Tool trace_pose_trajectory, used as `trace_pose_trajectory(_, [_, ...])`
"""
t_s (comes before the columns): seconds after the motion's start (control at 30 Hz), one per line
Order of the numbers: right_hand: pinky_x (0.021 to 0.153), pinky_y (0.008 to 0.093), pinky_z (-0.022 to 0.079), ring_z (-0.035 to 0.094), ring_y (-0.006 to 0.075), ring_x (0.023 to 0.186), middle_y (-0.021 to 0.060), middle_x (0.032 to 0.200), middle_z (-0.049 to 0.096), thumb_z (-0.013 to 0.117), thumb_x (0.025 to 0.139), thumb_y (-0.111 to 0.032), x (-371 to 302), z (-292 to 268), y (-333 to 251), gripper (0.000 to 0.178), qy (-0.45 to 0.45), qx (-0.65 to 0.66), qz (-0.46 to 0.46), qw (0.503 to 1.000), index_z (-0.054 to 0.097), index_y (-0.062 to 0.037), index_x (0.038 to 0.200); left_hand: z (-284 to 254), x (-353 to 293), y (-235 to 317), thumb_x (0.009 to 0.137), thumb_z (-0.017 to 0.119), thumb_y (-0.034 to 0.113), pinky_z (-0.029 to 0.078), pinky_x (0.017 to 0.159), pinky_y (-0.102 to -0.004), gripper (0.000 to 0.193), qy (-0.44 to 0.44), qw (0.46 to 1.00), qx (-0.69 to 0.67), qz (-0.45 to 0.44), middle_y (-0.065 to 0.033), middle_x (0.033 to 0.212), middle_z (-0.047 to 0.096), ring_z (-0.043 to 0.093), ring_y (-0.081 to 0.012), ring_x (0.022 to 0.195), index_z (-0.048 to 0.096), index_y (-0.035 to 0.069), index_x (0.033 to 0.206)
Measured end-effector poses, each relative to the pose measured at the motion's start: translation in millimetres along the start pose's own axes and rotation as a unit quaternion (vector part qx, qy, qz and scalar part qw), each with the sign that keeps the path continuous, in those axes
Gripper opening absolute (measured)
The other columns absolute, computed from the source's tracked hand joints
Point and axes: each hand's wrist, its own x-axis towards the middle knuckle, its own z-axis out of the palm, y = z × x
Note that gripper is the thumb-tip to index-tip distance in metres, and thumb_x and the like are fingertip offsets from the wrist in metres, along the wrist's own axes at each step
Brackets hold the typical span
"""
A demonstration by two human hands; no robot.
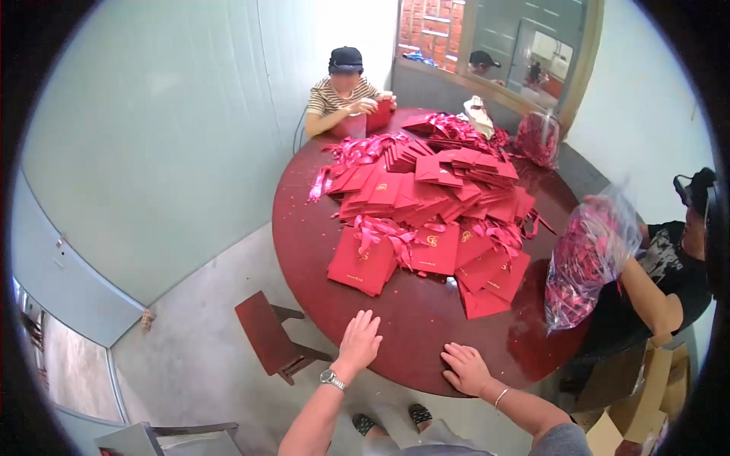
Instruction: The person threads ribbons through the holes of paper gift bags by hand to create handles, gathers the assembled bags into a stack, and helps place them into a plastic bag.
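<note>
My left hand (360,343), with a watch at the wrist, is at the near edge of a round dark red table (411,330), fingers stretched out and holding nothing. Farther right, my right hand (467,370) lies on the table's rim with its fingers apart, also without anything in it. Beyond both hands is a large heap of flat red paper gift bags (411,196) with pink ribbons (386,234). Nearest my left hand is a stack of these red bags (357,262). Nearest my right hand, more bags (490,281) lie fanned out.
Across the table, a person in a striped top (346,95) handles a red bag. At right, another person (673,266) holds a stuffed clear plastic sack (589,258). A wooden stool (266,332) stands at left; cardboard boxes (642,391) sit at lower right.
</note>
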Motion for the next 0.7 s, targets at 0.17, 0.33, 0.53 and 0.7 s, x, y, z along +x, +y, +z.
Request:
trace_pose_trajectory(0.17, [0.105, 0.0441, 0.035, 0.046, 0.0286, 0.129, 0.013, 0.137, 0.051, 0.061, 0.087, -0.026, 1.1, 7.6, 3.1, 0.044, 0.021, 0.014, 0.005, 1.0, 0.055, -0.0074, 0.126, -10.0, -1.4, 7.0, 0.089, 0.06, 0.036, 0.024, 0.114, -0.0495, 0.063, -0.056, 0.993, 0.104, 0.03, -0.026, 0.147, 0.034, 0.028, -0.0407, 0.139, 0.043, 0.0, 0.138])
trace_pose_trajectory(0.33, [0.105, 0.0432, 0.035, 0.046, 0.0267, 0.13, 0.011, 0.137, 0.051, 0.059, 0.089, -0.025, 1.0, 4.2, 8.1, 0.042, 0.002, 0.023, 0.008, 1.0, 0.055, -0.0078, 0.126, -13.9, 1.4, 16.2, 0.089, 0.057, 0.046, 0.022, 0.115, -0.0499, 0.07, -0.078, 0.986, 0.139, 0.049, -0.0279, 0.148, 0.031, 0.026, -0.0415, 0.14, 0.04, 0.004, 0.142])
trace_pose_trajectory(0.53, [0.105, 0.0432, 0.035, 0.045, 0.0265, 0.13, 0.0106, 0.137, 0.051, 0.059, 0.089, -0.026, -4.6, 11.4, 12.3, 0.042, 0.021, 0.03, 0.002, 0.999, 0.055, -0.0093, 0.127, -7.7, -3.5, 19.5, 0.089, 0.056, 0.05, 0.019, 0.114, -0.0531, 0.07, -0.087, 0.98, 0.163, 0.069, -0.0287, 0.15, 0.029, 0.023, -0.0434, 0.141, 0.04, 0.011, 0.144])
trace_pose_trajectory(0.7, [0.106, 0.0423, 0.034, 0.045, 0.0255, 0.131, 0.0104, 0.138, 0.05, 0.058, 0.089, -0.026, -7.1, 14.2, 13.2, 0.041, 0.015, 0.03, 0.012, 0.999, 0.055, -0.0092, 0.127, -3.9, -5.2, 21.0, 0.089, 0.055, 0.05, 0.018, 0.115, -0.0532, 0.069, -0.086, 0.984, 0.154, 0.037, -0.0273, 0.151, 0.028, 0.022, -0.0417, 0.142, 0.039, 0.012, 0.145])
